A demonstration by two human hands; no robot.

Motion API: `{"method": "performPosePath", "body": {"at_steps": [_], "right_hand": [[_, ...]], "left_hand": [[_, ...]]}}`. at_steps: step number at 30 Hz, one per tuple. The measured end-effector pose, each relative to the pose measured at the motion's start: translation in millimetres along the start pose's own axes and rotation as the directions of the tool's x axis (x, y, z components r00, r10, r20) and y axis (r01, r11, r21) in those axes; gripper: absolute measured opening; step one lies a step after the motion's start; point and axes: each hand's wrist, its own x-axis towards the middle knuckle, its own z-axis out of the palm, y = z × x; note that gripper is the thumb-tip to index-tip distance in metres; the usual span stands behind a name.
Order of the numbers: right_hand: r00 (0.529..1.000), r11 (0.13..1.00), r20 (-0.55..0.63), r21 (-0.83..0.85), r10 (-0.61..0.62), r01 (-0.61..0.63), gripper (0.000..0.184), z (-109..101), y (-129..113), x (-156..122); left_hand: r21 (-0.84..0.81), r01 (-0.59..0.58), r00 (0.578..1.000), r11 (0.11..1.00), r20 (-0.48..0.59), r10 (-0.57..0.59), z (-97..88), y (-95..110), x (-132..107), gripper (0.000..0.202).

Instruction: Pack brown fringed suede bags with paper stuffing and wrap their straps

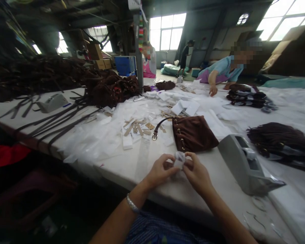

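1. While the left hand (pixel 159 170) and right hand (pixel 198 173) pinch a small whitish packet (pixel 179 163) between them, the brown bag (pixel 195 134) lies just beyond, nearer the right, roughly crosswise.
2. Its buckled strap (pixel 159 127) curves out ahead of the left hand.

The soft drawstring bag (pixel 197 135) is dark brown, the small crinkled packet (pixel 179 163) whitish, the broad table (pixel 220 173) white, the angular tape dispenser (pixel 239 162) grey — and the lap's woven cloth (pixel 152 225) blue-and-white check.
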Motion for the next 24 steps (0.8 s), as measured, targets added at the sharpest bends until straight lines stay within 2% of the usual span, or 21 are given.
{"method": "performPosePath", "body": {"at_steps": [2, 4, 5, 7, 8, 10, 11, 12, 13, 14, 15, 16, 18, 21, 24], "right_hand": [[0.989, 0.975, 0.149, 0.22, -0.013, -0.021, 0.041, -1, 1, 1], [0.951, 0.916, 0.304, 0.394, -0.057, -0.072, 0.052, -8, 5, 3], [0.928, 0.904, 0.366, 0.418, -0.075, -0.092, 0.055, -15, 6, 4], [0.898, 0.941, 0.435, 0.325, -0.062, -0.092, 0.048, -34, 8, 10], [0.905, 0.973, 0.424, 0.225, -0.041, -0.061, 0.04, -45, 8, 15], [0.962, 0.999, 0.271, -0.016, -0.039, 0.045, 0.029, -63, 3, 26], [0.983, 0.985, 0.159, -0.131, -0.087, 0.109, 0.028, -69, -1, 33], [0.983, 0.956, 0.064, -0.232, -0.17, 0.18, 0.029, -72, -4, 41], [0.962, 0.912, 0.017, -0.315, -0.272, 0.264, 0.03, -71, -6, 49], [0.928, 0.855, 0.03, -0.377, -0.372, 0.355, 0.03, -69, -7, 57], [0.889, 0.79, 0.088, -0.426, -0.449, 0.442, 0.029, -64, -6, 64], [0.855, 0.722, 0.166, -0.47, -0.492, 0.507, 0.028, -58, -2, 71], [0.83, 0.619, 0.29, -0.559, -0.477, 0.551, 0.028, -48, 9, 83], [0.874, 0.57, 0.319, -0.665, -0.367, 0.482, 0.024, -45, 27, 90], [0.919, 0.586, 0.265, -0.71, -0.292, 0.391, 0.022, -59, 27, 89]], "left_hand": [[-0.048, 0.056, 0.998, 0.997, 0.01, -0.056, -0.5, -2, 1, 0.046], [-0.07, 0.08, 0.997, 0.994, 0.012, -0.08, 1.1, -3, -1, 0.047], [-0.06, 0.084, 0.996, 0.995, 0.011, -0.083, 2.7, -3, -2, 0.047], [0.013, 0.071, 0.997, 0.997, 0.018, -0.072, 5.9, 1, -6, 0.046], [0.068, 0.058, 0.997, 0.996, 0.045, -0.061, 6.7, 6, -7, 0.043], [0.19, 0.028, 0.978, 0.981, 0.196, -0.066, 4.0, 21, -6, 0.034], [0.253, 0.011, 0.952, 0.967, 0.293, -0.088, -0.2, 29, -1, 0.029], [0.338, -0.007, 0.93, 0.941, 0.349, -0.118, -6.6, 38, 6, 0.026], [0.437, -0.023, 0.926, 0.899, 0.348, -0.145, -14.9, 46, 16, 0.028], [0.547, -0.031, 0.951, 0.837, 0.274, -0.145, -24.9, 52, 28, 0.032], [0.67, -0.007, 0.988, 0.742, 0.121, -0.1, -36.0, 57, 43, 0.034], [0.74, 0.037, 0.999, 0.672, -0.02, -0.034, -47.6, 59, 59, 0.033], [0.805, 0.13, 0.977, 0.579, -0.203, 0.062, -69.3, 58, 89, 0.029], [0.848, 0.245, 0.937, 0.471, -0.331, 0.109, -90.8, 48, 121, 0.023], [0.869, 0.28, 0.93, 0.409, -0.351, 0.108, -98.7, 38, 131, 0.026]]}}
